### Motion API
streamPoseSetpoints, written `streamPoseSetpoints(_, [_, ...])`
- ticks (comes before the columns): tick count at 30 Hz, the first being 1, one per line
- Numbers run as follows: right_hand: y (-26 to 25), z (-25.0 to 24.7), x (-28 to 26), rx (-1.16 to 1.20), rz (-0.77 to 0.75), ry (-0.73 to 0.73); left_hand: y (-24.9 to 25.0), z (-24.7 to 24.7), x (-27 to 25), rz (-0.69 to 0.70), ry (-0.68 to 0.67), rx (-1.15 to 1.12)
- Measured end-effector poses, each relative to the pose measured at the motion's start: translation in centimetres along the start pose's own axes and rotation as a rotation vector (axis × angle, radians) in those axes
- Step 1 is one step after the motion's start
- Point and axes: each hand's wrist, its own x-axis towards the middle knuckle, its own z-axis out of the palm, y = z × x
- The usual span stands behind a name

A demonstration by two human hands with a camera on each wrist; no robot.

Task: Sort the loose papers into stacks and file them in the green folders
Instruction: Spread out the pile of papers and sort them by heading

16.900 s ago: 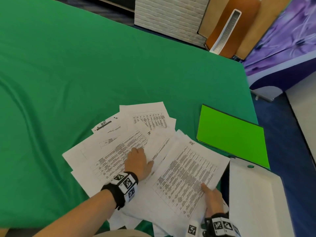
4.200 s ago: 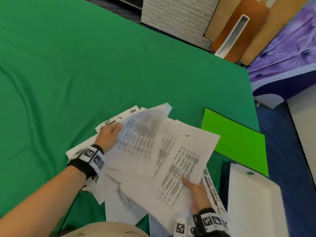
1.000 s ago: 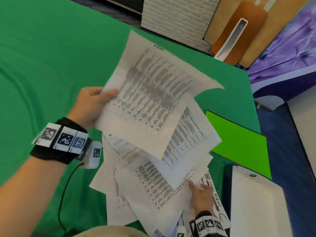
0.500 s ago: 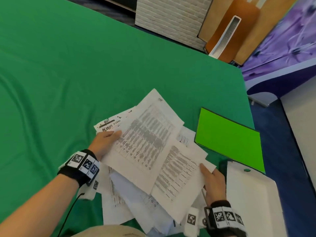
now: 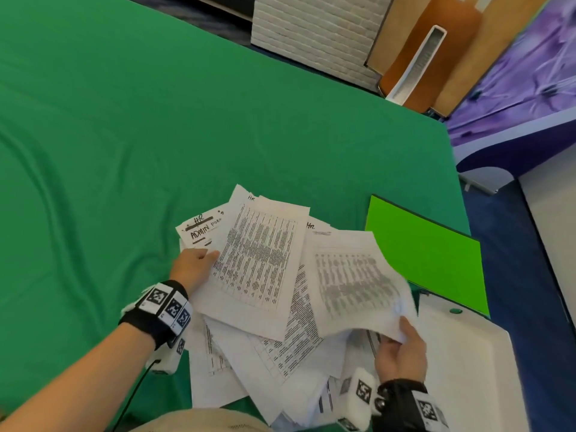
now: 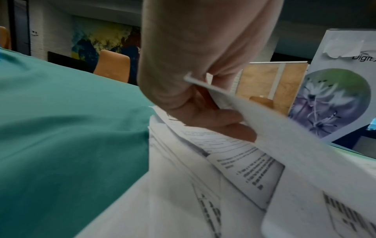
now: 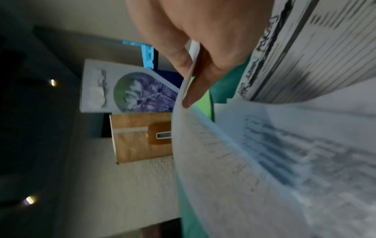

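Note:
A loose heap of printed papers [image 5: 274, 353] lies fanned on the green cloth near the table's front edge. My left hand [image 5: 194, 268] pinches the left edge of a sheet of dense columns [image 5: 258, 260], thumb on top [image 6: 203, 80]. My right hand [image 5: 402, 353] pinches the lower right corner of another printed sheet [image 5: 352, 282], which curls up off the heap [image 7: 264, 161]. A handwritten sheet marked HR ADMIN [image 5: 199, 229] peeks out at the heap's far left. A bright green folder [image 5: 427, 254] lies closed to the right of the papers.
A white open box or lid [image 5: 467, 369] sits at the front right, touching the folder's near edge. The green tablecloth [image 5: 156, 135] spreads far to the left and back. Beyond the table stand a white brick panel [image 5: 314, 35] and an orange chair [image 5: 436, 51].
My left hand has lowered its sheet from high above the table down onto the heap. My right hand has lifted a second sheet by its corner, curling it upward.

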Motion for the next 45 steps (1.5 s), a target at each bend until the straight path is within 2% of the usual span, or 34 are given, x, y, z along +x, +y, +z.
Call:
streamPoseSetpoints(2, [-1.1, 2.3, -0.8, 0.079, -0.091, -0.051, 0.4, 0.6, 0.0, 0.013, 0.025, 0.084])
streamPoseSetpoints(3, [-2.3, 3.9, -1.8, 0.055, -0.072, -0.066, 0.6, 0.9, 0.0, 0.016, 0.022, 0.112])
streamPoseSetpoints(8, [-4.7, 7.5, -3.2, 0.059, -0.034, -0.333, 1.1, 2.6, -0.6, 0.163, -0.071, 0.177])
streamPoseSetpoints(12, [-4.6, 8.8, -4.4, 0.118, -0.020, -0.438, 1.7, 4.2, -1.7, 0.172, -0.142, 0.250])
streamPoseSetpoints(14, [-3.7, 8.4, -4.6, 0.133, -0.015, -0.427, 1.7, 5.0, -1.9, 0.162, -0.196, 0.284])
streamPoseSetpoints(18, [-1.3, 6.6, -3.8, 0.067, -0.003, -0.230, 1.6, 6.0, -2.5, 0.116, -0.247, 0.244])
streamPoseSetpoints(21, [1.6, 3.5, -2.3, -0.224, 0.023, -0.023, 1.8, 6.4, -2.5, 0.145, -0.251, 0.288])
streamPoseSetpoints(23, [3.4, 0.5, -1.6, -0.554, 0.107, 0.101, 2.2, 6.5, -2.6, 0.163, -0.238, 0.289])
streamPoseSetpoints(25, [4.5, -2.2, -1.2, -0.898, 0.169, 0.159, 2.5, 6.7, -2.5, 0.163, -0.197, 0.261])
streamPoseSetpoints(26, [4.9, -2.9, -1.2, -1.030, 0.195, 0.160, 2.6, 6.6, -2.3, 0.152, -0.192, 0.257])
streamPoseSetpoints(28, [5.0, -3.6, -1.3, -1.199, 0.348, 0.099, 2.5, 6.5, -2.0, 0.165, -0.235, 0.346])
streamPoseSetpoints(30, [4.7, -3.3, -1.5, -1.311, 0.545, -0.008, 2.0, 6.8, -1.5, 0.191, -0.292, 0.569])
streamPoseSetpoints(31, [4.4, -3.3, -1.3, -1.389, 0.583, -0.047, 1.9, 6.9, -1.3, 0.202, -0.280, 0.673])
streamPoseSetpoints(32, [4.2, -3.3, -0.9, -1.479, 0.538, -0.057, 2.0, 7.0, -1.2, 0.201, -0.238, 0.739])
streamPoseSetpoints(34, [3.9, -3.6, 0.4, -1.597, 0.299, 0.000, 2.3, 7.3, -0.8, 0.188, -0.181, 0.740])
streamPoseSetpoints(36, [3.5, -3.2, 1.3, -1.510, 0.153, 0.034, 2.7, 7.7, -0.2, 0.174, -0.225, 0.659])
streamPoseSetpoints(39, [3.4, -1.7, 2.0, -1.146, 0.234, -0.020, 3.5, 8.8, 0.1, 0.120, -0.344, 0.530])
streamPoseSetpoints(41, [3.4, -0.4, 2.0, -0.976, 0.284, -0.020, 3.7, 9.7, 0.2, 0.081, -0.363, 0.441])
streamPoseSetpoints(45, [3.5, 0.8, 1.8, -0.840, 0.337, -0.014, 4.0, 10.6, -0.1, 0.075, -0.395, 0.328])
